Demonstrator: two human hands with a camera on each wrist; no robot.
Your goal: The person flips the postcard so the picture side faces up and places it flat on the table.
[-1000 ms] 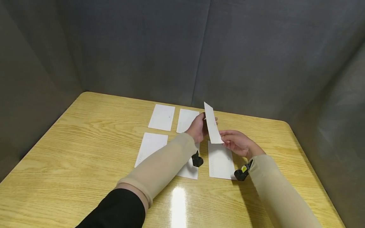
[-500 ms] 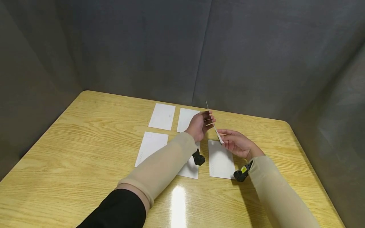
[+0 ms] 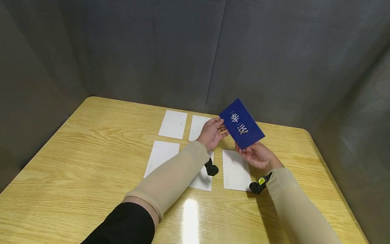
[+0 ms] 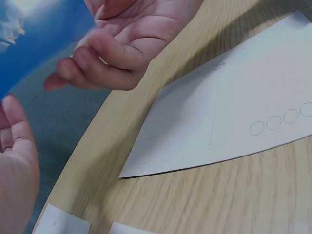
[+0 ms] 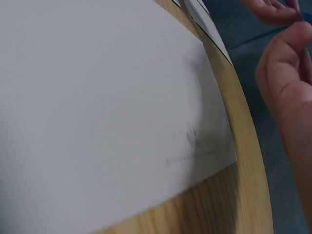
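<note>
A dark blue postcard (image 3: 242,123) with large pale Chinese characters is held tilted above the table. My right hand (image 3: 257,156) grips it by its lower edge, palm turned up. At its left corner, my left hand (image 3: 210,134) pinches the card with the fingertips. In the left wrist view the blue card (image 4: 34,44) shows only in part, at the upper left. Below the right hand lies a white-backed postcard (image 3: 236,171) with a row of small printed circles. Another white postcard (image 3: 202,179) is partly hidden under the left forearm.
More white-backed postcards lie on the wooden table (image 3: 91,152): one at the far left (image 3: 172,124), one beside it (image 3: 199,127) partly behind the left hand, and one nearer (image 3: 161,156). A grey curtain (image 3: 146,61) stands behind the table edge.
The held postcard has turned from its white back, through edge-on, to its blue printed face. The left hand now has its corner; both arms stay almost in place.
</note>
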